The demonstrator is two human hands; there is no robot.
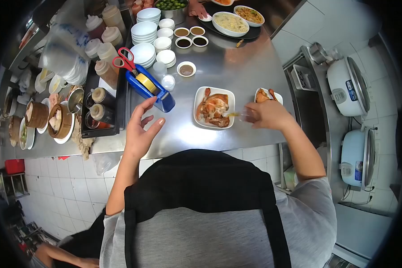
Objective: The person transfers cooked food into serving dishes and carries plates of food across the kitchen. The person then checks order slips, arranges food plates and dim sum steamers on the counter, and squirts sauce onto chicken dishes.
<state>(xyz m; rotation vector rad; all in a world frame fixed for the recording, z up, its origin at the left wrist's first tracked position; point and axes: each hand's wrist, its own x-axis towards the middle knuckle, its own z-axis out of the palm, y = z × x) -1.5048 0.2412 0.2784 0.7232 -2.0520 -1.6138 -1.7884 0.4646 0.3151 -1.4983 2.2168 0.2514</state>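
Observation:
My right hand [269, 115] grips a small clear cup [247, 115], tipped toward a square white bowl [195, 115]. Amber liquid shows at the cup's mouth, above the bowl's right side. Roasted chicken pieces [215, 106] with browned skin fill that bowl. Partly behind my right hand is a smaller white dish [278, 97] with more chicken in it. My left hand [143, 127] is open and holds nothing, its fingers apart. Just beyond its fingertips stands a blue tape dispenser [163, 99] with yellow tape, and red-handled scissors [126, 60] rest in its far end.
Small sauce dishes [186, 69] and stacked white bowls [144, 30] stand farther back. A black tray [120, 102] holds squeeze bottles at left, near bamboo steamers [60, 120]. Another person's hand [197, 9] is by a dark serving tray [250, 33]. Rice cookers [344, 85] are at right.

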